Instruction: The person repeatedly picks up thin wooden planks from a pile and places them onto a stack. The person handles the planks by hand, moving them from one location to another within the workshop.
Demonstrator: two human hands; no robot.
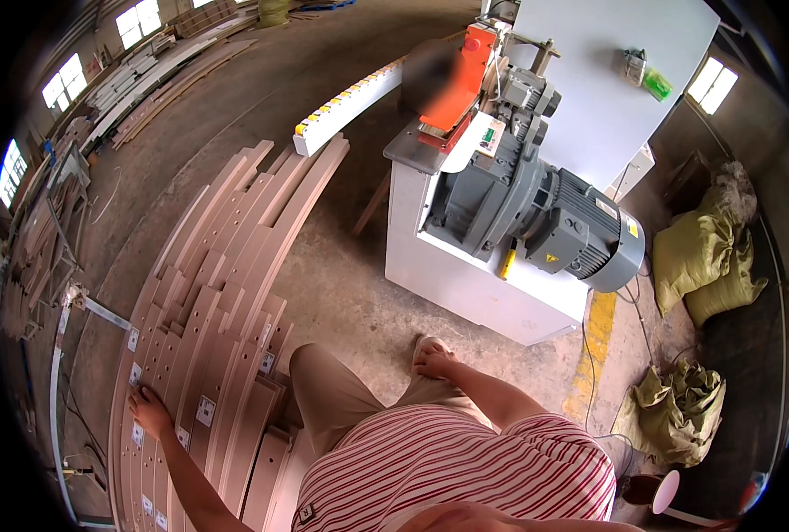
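My left hand point(151, 412) lies with its fingers out on the left side of a long stack of brown boards point(235, 293). Many boards have rows of small holes, and their ends are staggered. White printed labels point(206, 410) are stuck on several of them, some close to my fingers. My right hand point(434, 362) rests over my right knee, fingers spread downward, with nothing visible in it. A shoe shows just beyond it.
Ahead stands a white machine base point(483, 297) with a big grey motor point(581, 226), an orange guard point(470, 75) and a roller conveyor point(346, 106). A dark blurred shape hides part of it. Yellow-green sacks point(696, 253) stand right; a metal frame point(56, 381) lies left.
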